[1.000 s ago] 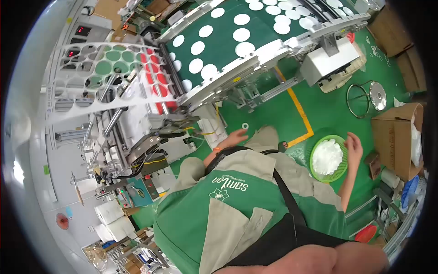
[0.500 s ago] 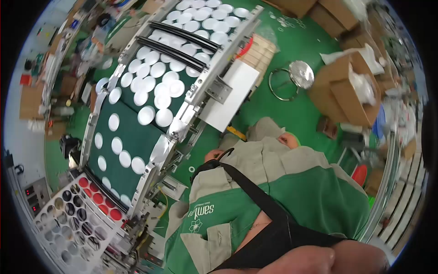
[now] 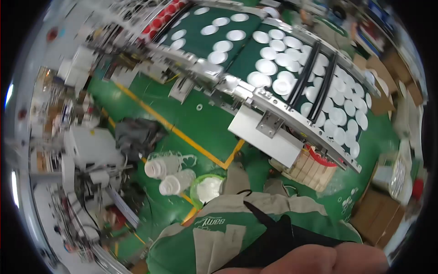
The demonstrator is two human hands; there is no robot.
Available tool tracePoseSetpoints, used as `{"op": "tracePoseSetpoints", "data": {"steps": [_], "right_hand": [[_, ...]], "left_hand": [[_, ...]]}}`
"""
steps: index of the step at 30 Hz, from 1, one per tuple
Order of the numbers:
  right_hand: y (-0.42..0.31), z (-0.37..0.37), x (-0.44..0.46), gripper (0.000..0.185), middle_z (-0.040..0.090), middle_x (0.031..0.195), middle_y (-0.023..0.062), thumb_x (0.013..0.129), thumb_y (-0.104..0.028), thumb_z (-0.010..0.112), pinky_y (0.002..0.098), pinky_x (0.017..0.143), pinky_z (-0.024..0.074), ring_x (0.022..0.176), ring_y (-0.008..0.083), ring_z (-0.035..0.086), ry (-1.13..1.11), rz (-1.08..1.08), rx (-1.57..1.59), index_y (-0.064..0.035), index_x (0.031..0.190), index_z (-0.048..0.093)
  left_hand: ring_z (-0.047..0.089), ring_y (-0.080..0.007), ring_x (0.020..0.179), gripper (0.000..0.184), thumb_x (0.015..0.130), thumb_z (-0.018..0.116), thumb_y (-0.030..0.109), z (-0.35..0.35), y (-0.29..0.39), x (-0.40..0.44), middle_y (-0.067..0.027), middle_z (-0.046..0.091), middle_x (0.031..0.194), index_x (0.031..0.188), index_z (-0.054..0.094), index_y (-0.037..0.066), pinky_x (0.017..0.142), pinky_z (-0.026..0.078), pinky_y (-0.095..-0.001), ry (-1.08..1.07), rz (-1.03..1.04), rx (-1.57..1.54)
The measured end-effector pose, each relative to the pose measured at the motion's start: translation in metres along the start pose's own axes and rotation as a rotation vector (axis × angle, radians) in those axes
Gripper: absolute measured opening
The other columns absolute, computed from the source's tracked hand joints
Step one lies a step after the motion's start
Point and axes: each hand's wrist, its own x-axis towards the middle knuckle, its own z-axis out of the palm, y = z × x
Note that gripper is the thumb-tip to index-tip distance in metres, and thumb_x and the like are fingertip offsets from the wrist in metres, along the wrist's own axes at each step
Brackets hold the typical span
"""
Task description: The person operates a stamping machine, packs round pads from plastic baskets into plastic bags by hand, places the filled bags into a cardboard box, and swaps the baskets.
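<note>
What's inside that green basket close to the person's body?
The green basket holds a white heap, too blurred to identify. Its bottom is hidden beneath the heap, and the person's uniform covers part of its near edge.

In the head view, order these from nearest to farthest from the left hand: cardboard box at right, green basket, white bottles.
From the left hand, barely visible:
1. Green basket, just ahead, slightly right.
2. White bottles, left of the basket.
3. Cardboard box, far right.

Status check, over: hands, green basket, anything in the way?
Hands: neither clearly visible. Green basket: holding white contents. Beside it: two white containers, possibly in the way.
</note>
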Motion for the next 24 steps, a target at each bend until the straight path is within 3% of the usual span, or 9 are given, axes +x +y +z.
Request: {"op": "tracePoseSetpoints", "data": {"steps": [6, 13, 14, 15, 16, 18, 19, 21, 24], "right_hand": [[0.001, -0.029, -0.009, 0.018, 0.056, 0.066, 0.0122, 0.082, -0.02, 0.051, 0.0359, 0.057, 0.0428, 0.06, 0.022, 0.055, -0.291, -0.049, -0.295, -0.0038, 0.078, 0.058], [-0.022, 0.013, 0.106, 0.016, 0.055, 0.064, 0.0119, 0.082, -0.018, 0.05, 0.0369, 0.056, 0.0427, 0.058, 0.0227, 0.054, -0.549, -0.385, -0.683, -0.0033, 0.078, 0.056], [-0.031, 0.039, 0.139, 0.021, 0.059, 0.073, 0.0152, 0.082, -0.024, 0.051, 0.0363, 0.059, 0.044, 0.067, 0.0237, 0.059, -0.444, -0.076, -0.601, -0.0049, 0.085, 0.059], [0.007, 0.06, 0.18, 0.022, 0.059, 0.071, 0.0159, 0.083, -0.025, 0.051, 0.0374, 0.057, 0.0438, 0.064, 0.0281, 0.058, -0.213, -0.535, -0.523, -0.0045, 0.085, 0.058], [-0.006, 0.078, 0.198, 0.02, 0.058, 0.07, 0.0138, 0.083, -0.024, 0.054, 0.0358, 0.055, 0.0428, 0.059, 0.0258, 0.055, -0.186, -0.536, -0.641, -0.0043, 0.086, 0.056], [-0.005, 0.108, 0.24, 0.019, 0.06, 0.073, 0.0109, 0.084, -0.022, 0.052, 0.0341, 0.056, 0.0436, 0.065, 0.0223, 0.058, -0.335, -0.576, -0.502, -0.0043, 0.088, 0.056], [-0.004, 0.119, 0.258, 0.017, 0.06, 0.073, 0.0089, 0.083, -0.02, 0.053, 0.0315, 0.057, 0.0445, 0.064, 0.0186, 0.057, -0.39, -0.646, -0.466, -0.0035, 0.089, 0.056], [-0.008, 0.135, 0.28, 0.016, 0.061, 0.075, 0.0091, 0.082, -0.017, 0.054, 0.0308, 0.06, 0.0458, 0.066, 0.02, 0.058, -0.439, -0.723, -0.552, -0.0029, 0.089, 0.056], [0.016, 0.161, 0.283, 0.017, 0.061, 0.077, 0.0115, 0.08, -0.015, 0.053, 0.0329, 0.064, 0.0472, 0.07, 0.0235, 0.06, -0.38, -0.898, -0.626, -0.004, 0.092, 0.057]], "left_hand": [[0.054, -0.0208, 0.092, 0.039, 0.083, 0.057, 0.032, 0.102, -0.113, -0.111, -0.0104, 0.054, 0.103, 0.112, 0.05, 0.008, 0.082, 0.042, -0.0329, -0.068, -0.208, -0.359], [0.051, -0.019, 0.099, 0.046, 0.083, 0.057, 0.031, 0.231, -0.212, -0.088, -0.0097, 0.051, 0.112, 0.12, 0.044, 0.007, 0.086, 0.041, -0.0324, -0.316, -0.168, -0.66], [0.051, -0.0188, 0.1, 0.047, 0.083, 0.056, 0.031, 0.236, -0.223, -0.073, -0.0096, 0.05, 0.114, 0.122, 0.043, 0.007, 0.087, 0.041, -0.0323, -0.34, -0.12, -0.689], [0.051, -0.0185, 0.101, 0.048, 0.083, 0.056, 0.03, 0.236, -0.23, -0.06, -0.0095, 0.05, 0.115, 0.123, 0.042, 0.007, 0.088, 0.041, -0.0323, -0.323, -0.069, -0.707], [0.05, -0.0183, 0.102, 0.049, 0.083, 0.056, 0.03, 0.233, -0.231, -0.051, -0.0094, 0.049, 0.116, 0.124, 0.041, 0.007, 0.088, 0.041, -0.0322, -0.236, -0.005, -0.711], [0.051, -0.0177, 0.101, 0.054, 0.083, 0.057, 0.032, 0.221, -0.222, -0.058, -0.0091, 0.048, 0.119, 0.127, 0.037, 0.008, 0.088, 0.04, -0.032, 0.056, 0.04, -0.624], [0.049, -0.0185, 0.105, 0.045, 0.086, 0.053, 0.027, 0.217, -0.205, -0.07, -0.0081, 0.047, 0.121, 0.125, 0.041, 0.008, 0.09, 0.039, -0.0323, 0.1, 0.074, -0.589], [0.047, -0.0192, 0.108, 0.038, 0.089, 0.048, 0.023, 0.238, -0.179, -0.089, -0.0071, 0.046, 0.122, 0.124, 0.044, 0.008, 0.092, 0.038, -0.0327, 0.17, 0.12, -0.544], [0.051, -0.0187, 0.102, 0.045, 0.089, 0.047, 0.033, 0.311, -0.163, -0.115, -0.0082, 0.046, 0.123, 0.124, 0.042, 0.006, 0.09, 0.039, -0.0319, 0.068, 0.299, -0.578]]}}
